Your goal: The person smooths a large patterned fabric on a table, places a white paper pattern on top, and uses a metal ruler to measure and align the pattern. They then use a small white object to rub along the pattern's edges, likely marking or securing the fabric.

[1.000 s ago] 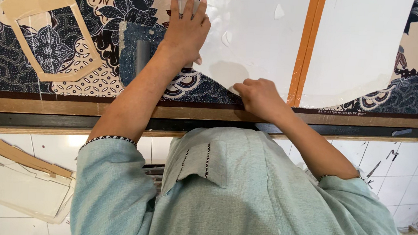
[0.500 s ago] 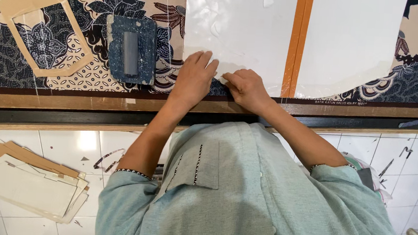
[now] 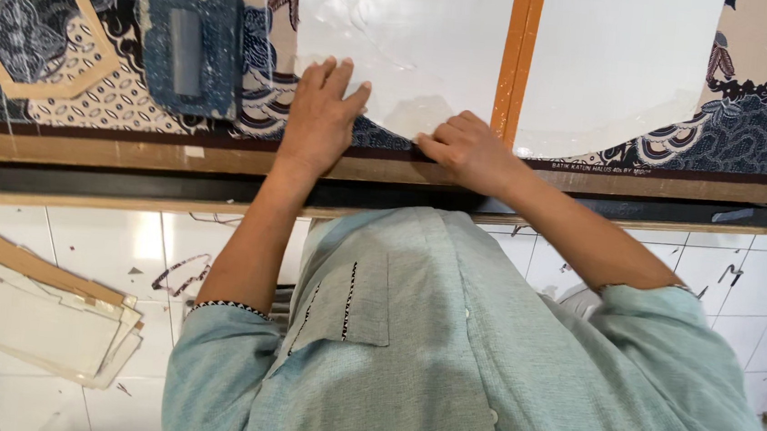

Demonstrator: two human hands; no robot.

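Left hand (image 3: 323, 115) flat on white pattern sheet (image 3: 406, 44), right hand (image 3: 466, 149) pinching its lower edge — uneven press could skew it off the batik fabric (image 3: 755, 126).

Blue padded block (image 3: 187, 45) on patterned cloth (image 3: 764, 127) — card templates (image 3: 30, 306), perhaps, on floor

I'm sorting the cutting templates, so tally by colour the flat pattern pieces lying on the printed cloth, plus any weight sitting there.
White pattern pieces: 2, one under both hands, left hand and right hand, and one right of the orange strip.
Tan frame: 1
Blue weight: 1
Total: 4
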